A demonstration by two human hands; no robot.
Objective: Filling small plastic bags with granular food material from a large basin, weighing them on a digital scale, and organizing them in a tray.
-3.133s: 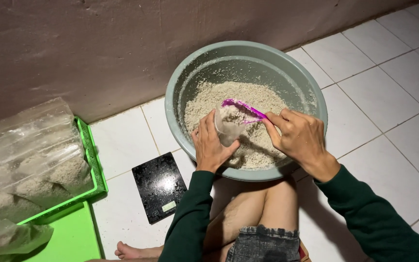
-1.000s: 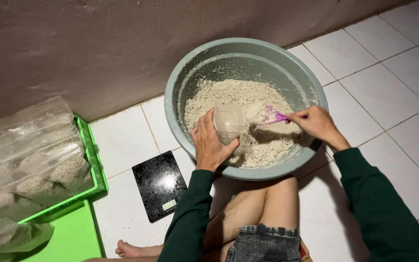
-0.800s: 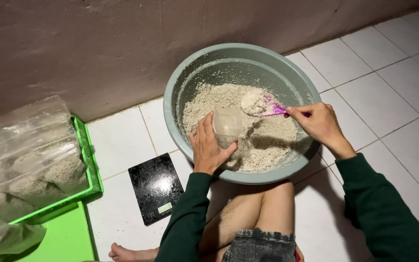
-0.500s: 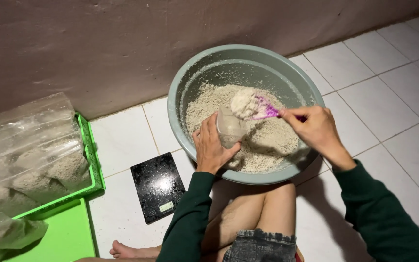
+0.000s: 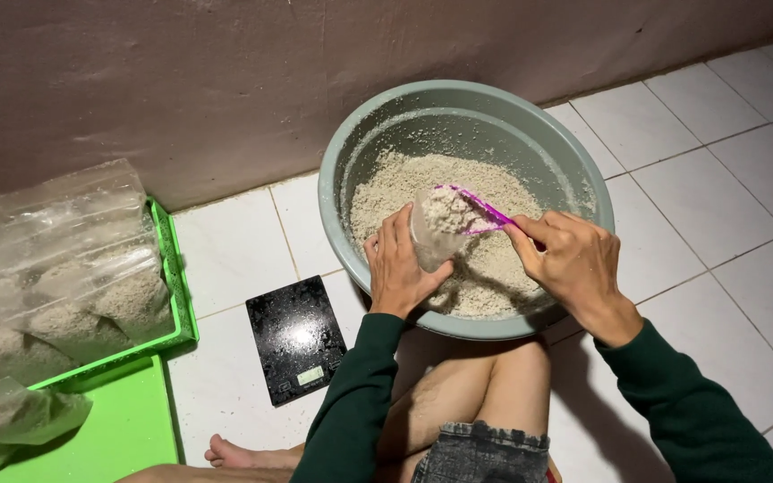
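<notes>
Dark green long sleeves, frayed denim shorts

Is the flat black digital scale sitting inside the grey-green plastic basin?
No, the flat black digital scale lies on the white tiled floor, outside the grey-green plastic basin.

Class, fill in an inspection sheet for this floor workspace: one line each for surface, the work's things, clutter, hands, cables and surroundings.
Surface: white tiled floor, with a green mat at the lower left.
Work's things: grey-green basin holding pale crumbly mix; small clear bag held open over it; purple scoop tipped at the bag's mouth.
Clutter: black kitchen scale beside the basin; green crate stacked with filled clear bags.
Hands: left hand grips the small bag; right hand grips the scoop.
Cables: nothing seen.
Surroundings: brown rough wall behind; the person's bare legs below the basin.
</notes>
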